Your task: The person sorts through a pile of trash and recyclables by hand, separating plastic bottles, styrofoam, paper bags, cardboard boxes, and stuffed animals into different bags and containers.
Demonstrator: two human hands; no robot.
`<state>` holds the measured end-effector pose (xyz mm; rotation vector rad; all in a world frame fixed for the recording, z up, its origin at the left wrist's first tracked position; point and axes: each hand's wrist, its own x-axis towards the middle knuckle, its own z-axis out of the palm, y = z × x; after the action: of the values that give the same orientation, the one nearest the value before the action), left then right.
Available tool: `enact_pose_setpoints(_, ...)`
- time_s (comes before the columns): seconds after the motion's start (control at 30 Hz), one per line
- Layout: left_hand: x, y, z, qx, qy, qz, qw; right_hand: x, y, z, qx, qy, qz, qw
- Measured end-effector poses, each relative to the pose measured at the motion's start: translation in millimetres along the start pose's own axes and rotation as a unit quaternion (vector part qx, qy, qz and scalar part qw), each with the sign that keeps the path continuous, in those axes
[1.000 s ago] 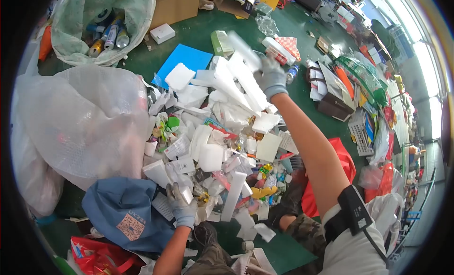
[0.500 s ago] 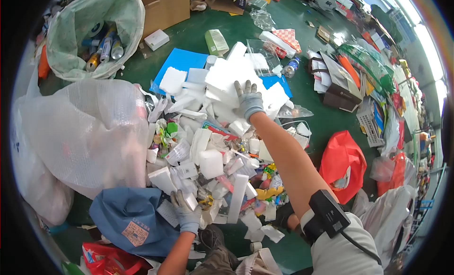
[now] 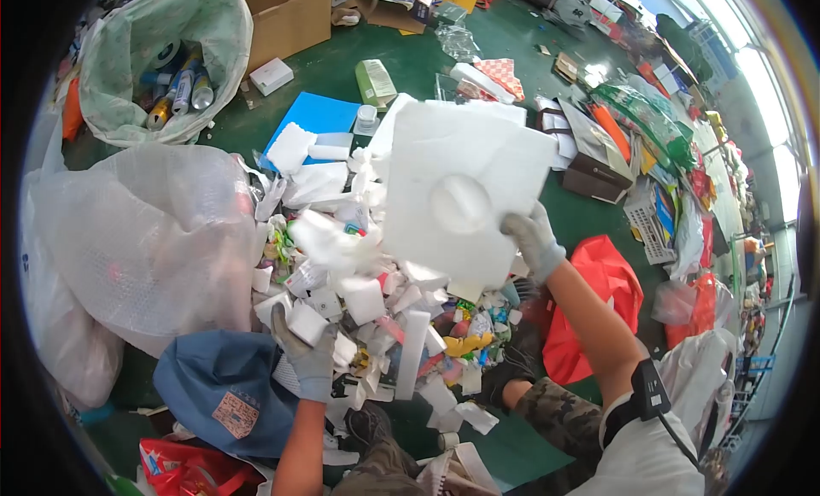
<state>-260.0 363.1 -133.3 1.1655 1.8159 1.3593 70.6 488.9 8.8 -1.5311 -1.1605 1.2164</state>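
A large white foam sheet (image 3: 427,159) with a round recess is raised above the pile, tilted towards me. My gloved right hand (image 3: 534,240) grips its lower right edge, fingers closed. At the lower left of the pile, my gloved left hand (image 3: 307,359) has its fingers apart, beside a small white foam block (image 3: 306,323). Between the hands lies a mixed heap of foam chunks, including a foam block (image 3: 362,300) and a long foam strip (image 3: 412,355), with wrappers and small coloured pieces. The sheet hides part of the heap behind it.
A lined bin (image 3: 235,61) with cans stands at the upper left, near a cardboard box (image 3: 295,26). Bubble wrap (image 3: 162,231) and a blue bag (image 3: 218,385) lie left. To the right are a red bag (image 3: 598,304) and a dark box (image 3: 598,176).
My right hand has moved right and towards me, lifting the foam sheet off the pile. A blurred white piece shows mid-heap. My left hand has shifted slightly left, its fingers more spread.
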Motion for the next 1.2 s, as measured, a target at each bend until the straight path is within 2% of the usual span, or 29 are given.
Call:
enact_pose_setpoints(0.03,3.7,1.6,5.6,-0.176,-0.042,-0.103,0.978,-13.1,12.5,-10.9,0.092,-0.059,0.039,0.993)
enact_pose_setpoints(0.07,7.7,6.3,12.0,-0.176,-0.048,-0.104,0.978,-29.7,14.4,-11.7,0.183,-0.115,0.077,0.973)
enact_pose_setpoints(0.13,9.4,11.8,21.3,-0.288,-0.086,-0.171,0.938,-72.5,11.9,22.3,0.319,-0.060,0.202,0.924)
enact_pose_setpoints(0.17,4.2,-31.1,14.7,-0.317,-0.189,-0.269,0.890,-88.2,41.5,30.3,0.304,-0.100,0.248,0.915)
enact_pose_setpoints(0.2,-9.4,-30.5,17.4,-0.359,-0.201,-0.321,0.853,-101.4,75.0,37.2,0.288,-0.139,0.291,0.902)
enact_pose_setpoints(0.27,-35.6,-21.5,26.4,-0.407,-0.211,-0.384,0.801,-122.2,97.0,61.4,0.304,-0.206,0.315,0.875)
enact_pose_setpoints(0.33,-54.0,-16.3,29.5,-0.413,-0.232,-0.412,0.779,-137.3,86.9,86.5,0.483,-0.221,0.316,0.786)
enact_pose_setpoints(0.47,-70.5,-0.7,35.6,-0.387,-0.271,-0.424,0.773,-145.3,66.8,90.3,0.490,-0.214,0.276,0.799)
enact_pose_setpoints(0.57,-76.9,12.7,40.9,-0.361,-0.297,-0.412,0.782,-140.7,72.2,79.4,0.478,-0.289,0.307,0.771)
enact_pose_setpoints(0.6,-79.0,18.6,45.4,-0.352,-0.309,-0.408,0.783,-143.6,75.3,73.7,0.441,-0.260,0.291,0.808)
enact_pose_setpoints(0.63,-79.4,25.7,50.9,-0.343,-0.325,-0.400,0.786,-147.6,48.4,57.1,0.417,-0.252,0.250,0.837)
enact_pose_setpoints(0.67,-80.6,33.0,55.1,-0.332,-0.338,-0.391,0.789,-141.2,68.7,43.9,0.344,-0.303,0.284,0.842)
enact_pose_setpoints(0.7,-81.4,41.2,60.6,-0.320,-0.354,-0.378,0.793,-149.3,64.0,22.5,0.326,-0.279,0.166,0.888)
enact_pose_setpoints(0.8,-85.7,70.9,77.3,-0.270,-0.408,-0.332,0.806,-159.9,33.6,-47.1,0.294,-0.164,0.117,0.934)
enact_pose_setpoints(0.87,-84.5,91.6,82.0,-0.215,-0.439,-0.281,0.826,-195.0,7.5,-98.0,0.324,0.065,0.072,0.941)
enact_pose_setpoints(0.9,-85.2,102.6,87.0,-0.182,-0.451,-0.253,0.836,-212.2,12.7,-131.4,0.190,0.146,0.024,0.971)
enact_pose_setpoints(0.93,-82.3,107.6,85.8,-0.131,-0.464,-0.240,0.843,-231.6,30.4,-155.6,0.204,0.254,0.008,0.945)
enact_pose_setpoints(0.97,-76.8,116.3,84.4,-0.073,-0.486,-0.199,0.848,-276.2,65.2,-206.3,0.175,0.377,-0.048,0.908)
enact_pose_setpoints(1.0,-70.3,119.7,83.7,-0.019,-0.504,-0.165,0.848,-303.1,57.1,-207.2,0.195,0.472,-0.100,0.854)
enact_pose_setpoints(1.07,-63.0,140.6,93.5,0.015,-0.514,-0.161,0.842,-338.2,115.4,-231.5,0.122,0.601,-0.146,0.776)
enact_pose_setpoints(1.1,-62.8,156.5,100.0,0.045,-0.546,-0.076,0.833,-351.1,147.7,-235.2,0.133,0.607,-0.147,0.769)
enact_pose_setpoints(1.13,-64.2,172.3,109.0,0.073,-0.574,0.009,0.816,-362.6,179.7,-233.9,0.001,0.641,-0.057,0.766)
enact_pose_setpoints(1.17,-68.1,186.9,121.2,0.079,-0.600,0.023,0.796,-366.3,181.7,-226.9,-0.131,0.657,0.037,0.741)
enact_pose_setpoints(1.2,-73.3,194.5,136.6,0.102,-0.611,0.075,0.781,-360.4,185.6,-210.6,0.007,0.656,0.028,0.754)
